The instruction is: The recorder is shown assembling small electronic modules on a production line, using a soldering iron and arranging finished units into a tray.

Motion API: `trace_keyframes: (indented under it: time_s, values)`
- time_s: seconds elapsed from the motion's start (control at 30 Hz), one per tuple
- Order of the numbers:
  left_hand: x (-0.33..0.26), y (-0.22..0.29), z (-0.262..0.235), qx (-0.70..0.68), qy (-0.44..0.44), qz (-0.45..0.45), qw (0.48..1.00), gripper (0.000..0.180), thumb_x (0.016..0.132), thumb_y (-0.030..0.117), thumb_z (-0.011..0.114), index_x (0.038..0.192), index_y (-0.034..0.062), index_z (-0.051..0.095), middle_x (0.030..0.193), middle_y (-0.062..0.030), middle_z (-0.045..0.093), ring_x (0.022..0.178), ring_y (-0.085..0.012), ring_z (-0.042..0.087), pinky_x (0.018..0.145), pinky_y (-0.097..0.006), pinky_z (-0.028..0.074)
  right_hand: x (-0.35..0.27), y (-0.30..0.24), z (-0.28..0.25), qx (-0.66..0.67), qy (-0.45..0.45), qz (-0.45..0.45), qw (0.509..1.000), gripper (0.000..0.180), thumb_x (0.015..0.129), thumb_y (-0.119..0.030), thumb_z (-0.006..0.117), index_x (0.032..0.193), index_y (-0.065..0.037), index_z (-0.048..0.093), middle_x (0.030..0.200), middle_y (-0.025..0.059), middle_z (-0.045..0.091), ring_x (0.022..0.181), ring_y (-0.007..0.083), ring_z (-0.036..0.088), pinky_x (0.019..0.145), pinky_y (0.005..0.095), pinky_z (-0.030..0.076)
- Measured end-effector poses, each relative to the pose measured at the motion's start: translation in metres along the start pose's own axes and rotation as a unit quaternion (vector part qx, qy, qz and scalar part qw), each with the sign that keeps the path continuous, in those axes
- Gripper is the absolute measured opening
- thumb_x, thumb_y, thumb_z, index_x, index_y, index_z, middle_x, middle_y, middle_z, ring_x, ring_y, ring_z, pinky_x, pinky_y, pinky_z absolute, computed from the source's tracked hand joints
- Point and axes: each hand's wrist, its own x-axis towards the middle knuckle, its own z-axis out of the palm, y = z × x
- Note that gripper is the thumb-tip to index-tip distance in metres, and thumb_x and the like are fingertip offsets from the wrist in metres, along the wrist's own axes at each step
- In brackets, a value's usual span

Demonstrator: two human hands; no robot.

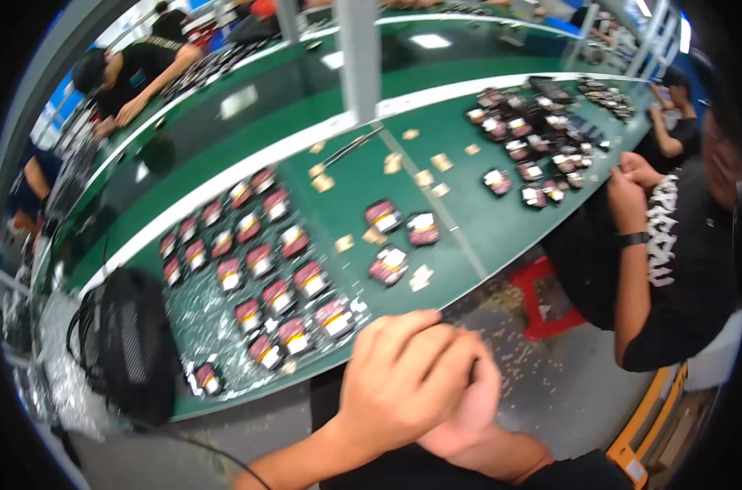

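1. Hands meet near the lower middle, just off the near edge of the green table [469, 237]: the left hand [407, 376] lies over the right hand [469, 408], covering most of it.
2. Left fingers [436, 343] are curled into a loose fist; whether anything sits inside cannot be told.
3. The right hand's fingers are hidden, so their spread cannot be told.
4. Nearest them, rows of small red-and-black parts [265, 286] lie on clear film on the table, just to the left and beyond.
5. Three more such parts [403, 237] lie loose farther off, among tan paper scraps [424, 178].
6. A black mesh bag [130, 343] sits at the near left.
7. At right, another person [673, 245] in black works beside a pile of parts [534, 131].
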Motion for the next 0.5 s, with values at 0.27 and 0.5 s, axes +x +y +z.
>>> trace_keyframes:
  time_s: [0.27,0.5]
  values:
    - [0.028,0.01,0.003,0.038,-0.011,0.044,0.998,0.043,0.077,0.011,0.08,0.118,0.0048,0.071,0.117,-0.0114,0.07,0.116,-0.0381,0.063,0.1,-0.053,0.048,0.018,-0.03,0.017,0.017,-0.083,-0.005,0.996,0.034,0.113,-0.038,0.044,0.118,-0.013,0.066,0.121,0.0053,0.07,0.117,0.02,0.065,0.105,0.0382,0.05]
    - [0.041,0.049,-0.017,-0.057,-0.04,0.119,0.99,0.042,0.093,0.018,0.065,0.133,0.0093,0.069,0.119,-0.0094,0.067,0.115,-0.0287,0.067,0.099,-0.041,0.054,0.089,-0.081,0.056,-0.141,-0.028,-0.156,0.977,0.033,0.107,-0.041,0.054,0.103,-0.01,0.065,0.099,0.0099,0.069,0.097,0.0272,0.067,0.092,0.0543,0.059]
